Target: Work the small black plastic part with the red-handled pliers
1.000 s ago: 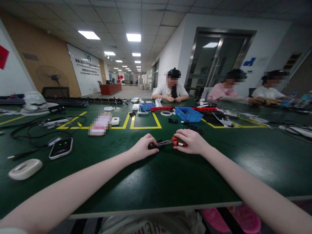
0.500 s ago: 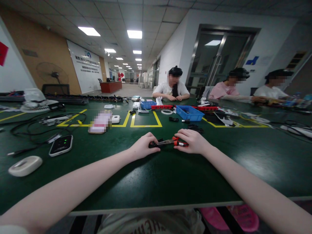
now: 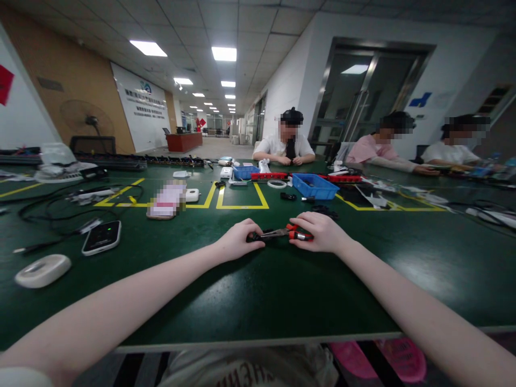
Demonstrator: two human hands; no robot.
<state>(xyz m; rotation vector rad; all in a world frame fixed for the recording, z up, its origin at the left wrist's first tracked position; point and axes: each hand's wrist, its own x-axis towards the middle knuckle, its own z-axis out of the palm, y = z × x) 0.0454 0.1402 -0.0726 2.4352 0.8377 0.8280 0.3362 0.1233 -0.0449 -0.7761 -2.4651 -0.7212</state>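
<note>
Over the green table [image 3: 226, 301], my right hand [image 3: 320, 232] is wrapped round the red and black handles of needle-nose pliers [image 3: 278, 233]. Their metal jaws point left and reach a small black part [image 3: 253, 236]. My left hand [image 3: 241, 236] pinches that part between thumb and fingers. It is too small and dark to name, and my fingers cover some of it. Whether the jaws grip it or only touch it, I cannot tell. Just beyond my right hand lies a dark bundle [image 3: 324, 211], perhaps cable.
A blue bin [image 3: 315, 186] stands beyond my hands, near a white ring [image 3: 277, 184]. To the left lie a phone [image 3: 166, 200], a black-faced device [image 3: 101, 238], a white oval case [image 3: 43, 271] and loose cables. Across the table sits a person [image 3: 284, 145]; two more sit at right.
My hands keep nearly the same pose, with the pliers still at the black part. The whole view has shifted very slightly. At far right, a co-worker's arm has moved a little.
</note>
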